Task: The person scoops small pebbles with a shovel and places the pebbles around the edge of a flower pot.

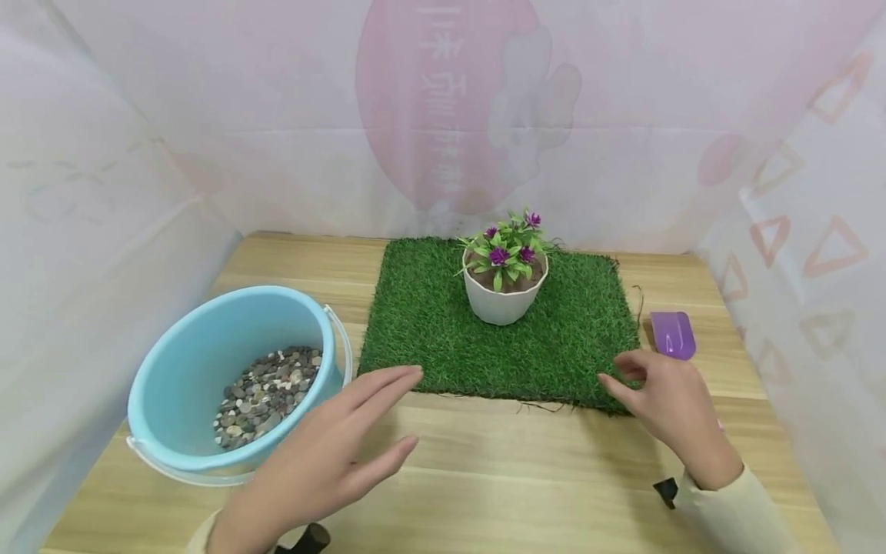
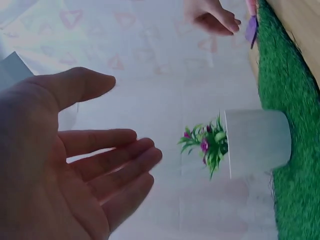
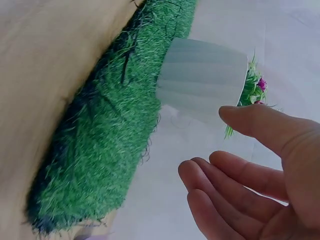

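Observation:
My left hand (image 1: 321,450) hovers beside the light blue bucket (image 1: 231,300), fingers straight and thumb apart, holding nothing. Grey and white pebbles (image 1: 266,396) lie in that bucket. Over the near right corner of the green turf mat (image 1: 429,323) is my right hand (image 1: 667,400), its fingers loosely bent around nothing. A white pot (image 1: 500,304) with a purple-flowered plant (image 1: 508,254) stands upright on the mat. Just beyond the right hand lies a purple scoop (image 1: 673,335), its handle mostly hidden by the hand in the head view; the left wrist view shows a bit of pink there.
The wooden table (image 1: 484,477) is walled in by pale printed cloth (image 1: 291,154) at the back and both sides. A white handle (image 1: 187,478) hangs down around the bucket. Dark loose strands (image 1: 547,406) stick out from the mat's front edge.

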Tool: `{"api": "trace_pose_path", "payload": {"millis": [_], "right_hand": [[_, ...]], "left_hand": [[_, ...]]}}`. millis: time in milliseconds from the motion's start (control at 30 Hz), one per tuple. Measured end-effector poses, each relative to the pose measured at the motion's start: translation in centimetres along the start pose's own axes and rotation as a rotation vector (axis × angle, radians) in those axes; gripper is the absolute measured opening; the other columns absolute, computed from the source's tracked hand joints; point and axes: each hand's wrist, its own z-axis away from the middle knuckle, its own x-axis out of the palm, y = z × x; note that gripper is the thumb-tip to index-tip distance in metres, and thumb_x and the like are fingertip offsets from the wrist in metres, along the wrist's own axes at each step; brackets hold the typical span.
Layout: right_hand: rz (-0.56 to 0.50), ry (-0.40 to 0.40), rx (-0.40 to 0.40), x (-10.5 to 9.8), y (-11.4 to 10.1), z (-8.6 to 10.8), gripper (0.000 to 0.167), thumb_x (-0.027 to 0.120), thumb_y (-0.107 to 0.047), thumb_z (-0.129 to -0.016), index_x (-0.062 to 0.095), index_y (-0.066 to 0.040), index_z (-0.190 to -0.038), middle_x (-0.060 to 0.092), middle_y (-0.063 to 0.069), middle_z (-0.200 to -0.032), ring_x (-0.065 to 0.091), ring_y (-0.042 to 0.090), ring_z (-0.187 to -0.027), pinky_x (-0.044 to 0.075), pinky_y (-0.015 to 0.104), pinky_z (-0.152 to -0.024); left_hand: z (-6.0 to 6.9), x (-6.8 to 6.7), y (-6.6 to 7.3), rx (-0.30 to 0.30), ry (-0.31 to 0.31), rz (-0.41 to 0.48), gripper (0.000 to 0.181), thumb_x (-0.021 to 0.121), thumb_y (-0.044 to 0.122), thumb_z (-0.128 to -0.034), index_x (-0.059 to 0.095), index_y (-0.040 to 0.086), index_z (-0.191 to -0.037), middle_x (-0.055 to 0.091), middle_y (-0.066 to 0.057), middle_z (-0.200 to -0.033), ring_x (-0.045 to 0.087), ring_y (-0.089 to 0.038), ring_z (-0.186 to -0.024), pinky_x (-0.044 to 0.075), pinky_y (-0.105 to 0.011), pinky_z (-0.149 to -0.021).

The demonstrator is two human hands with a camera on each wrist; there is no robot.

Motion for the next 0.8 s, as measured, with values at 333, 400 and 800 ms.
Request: {"api": "trace_pose_path", "payload": {"millis": [333,400,800], "right_hand": [[-0.011,0.07,-0.001,-0.4,1.1,1.2,0.037,0.09,-0.022,-0.081,0.077,0.003,-0.105,0.08,0.022,-0.097,0.077,0.04,-0.079,0.066,0.057,-0.068],[-0.011,0.08,0.003,-0.5,1.5,1.5,0.039,0.091,-0.021,-0.081,0.076,0.004,-0.107,0.079,0.025,-0.098,0.076,0.043,-0.079,0.066,0.057,-0.068],[-0.009,0.02,0.191,-1.6,4.1,3.1,0.047,0.082,-0.026,-0.092,0.07,0.008,-0.121,0.075,0.034,-0.107,0.075,0.049,-0.088,0.064,0.065,-0.075]], "left_hand": [[3.7,-3.9,-3.2,0.024,0.146,0.069,0.061,0.075,0.027,-0.0982,0.054,0.011,-0.153,0.06,-0.005,-0.152,0.053,-0.013,-0.144,0.032,-0.009,-0.126],[4.3,-4.6,-3.9,0.009,0.192,0.081,0.062,0.077,0.024,-0.0963,0.056,0.007,-0.152,0.062,-0.008,-0.149,0.051,-0.009,-0.144,0.034,-0.009,-0.124],[8.0,-7.9,-10.9,-0.121,0.431,0.01,0.051,0.075,0.023,-0.095,0.066,-0.002,-0.139,0.067,-0.003,-0.145,0.051,0.003,-0.142,0.035,-0.011,-0.124]]}}
